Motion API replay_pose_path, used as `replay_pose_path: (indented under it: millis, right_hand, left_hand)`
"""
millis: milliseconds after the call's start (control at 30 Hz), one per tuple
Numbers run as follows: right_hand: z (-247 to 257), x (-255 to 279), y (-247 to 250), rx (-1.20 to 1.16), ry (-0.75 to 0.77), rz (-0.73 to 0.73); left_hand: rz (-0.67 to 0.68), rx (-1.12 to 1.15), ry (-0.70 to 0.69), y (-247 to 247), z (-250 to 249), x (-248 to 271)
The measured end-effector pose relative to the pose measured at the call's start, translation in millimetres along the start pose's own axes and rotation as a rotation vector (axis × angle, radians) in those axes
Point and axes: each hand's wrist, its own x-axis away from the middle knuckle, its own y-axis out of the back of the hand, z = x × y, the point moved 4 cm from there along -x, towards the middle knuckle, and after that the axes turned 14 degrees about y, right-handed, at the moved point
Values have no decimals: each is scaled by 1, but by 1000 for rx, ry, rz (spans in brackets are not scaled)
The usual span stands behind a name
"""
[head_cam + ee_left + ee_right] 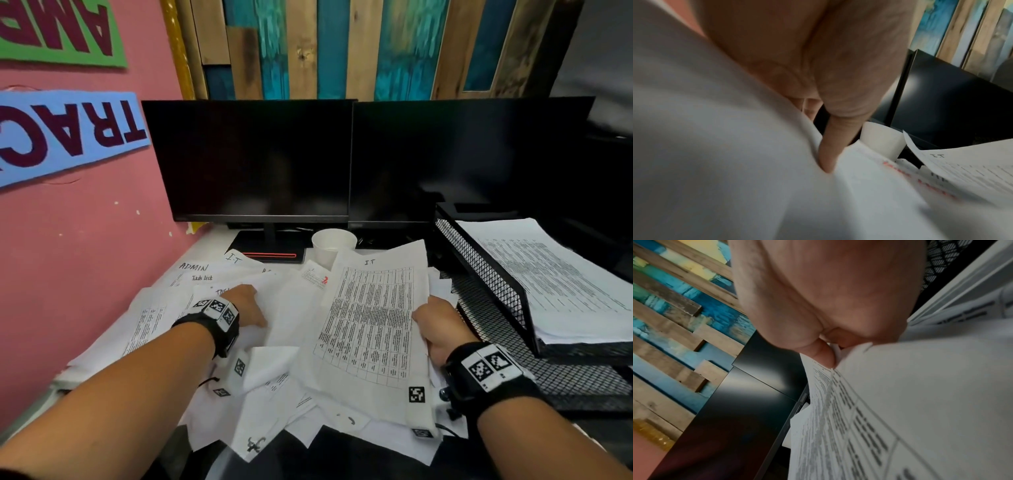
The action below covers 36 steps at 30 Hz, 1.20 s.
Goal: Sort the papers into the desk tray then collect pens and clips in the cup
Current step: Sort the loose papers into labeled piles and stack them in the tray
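Loose papers [274,342] are hiding most of the desk left of the mesh tray [493,274]; pens and clips aren't discernible. The right hand [435,329] is pinching an "I.T" sheet [373,322] just beside the tray's edge, while the left hand [246,305] is pressing flat, fingers relaxed, on the pile.

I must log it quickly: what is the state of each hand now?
Left hand: open, fingers pressing on the loose papers.
Right hand: closed, pinching the IT table sheet.
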Motion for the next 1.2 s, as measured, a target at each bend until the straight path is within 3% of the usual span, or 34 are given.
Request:
replay_pose_path:
  millis: [267,467,700,900,967,1100,1200]
  right_hand:
    - [6,4,3,35,-7,-14]
    - [-5,1,-8,69,-7,-5]
    - [0,2,-11,60,8,12]
    - [0,4,-11,-20,42,41]
    - [2,5,-10,-102,54,34]
    - [15,12,-8,-323,58,26]
    - [21,14,-17,-460,69,1]
  left_hand:
    - [-196,88,-40,32,26,1]
    - [-131,118,-149,23,32,5]
    - [-9,-117,-22,3,27,4]
    - [-84,-126,-58,12,16,17]
    - [-111,1,-113,26,15,22]
    - [-103,465,-182,57,32,37]
    - [-10,851,-257,68,42,58]
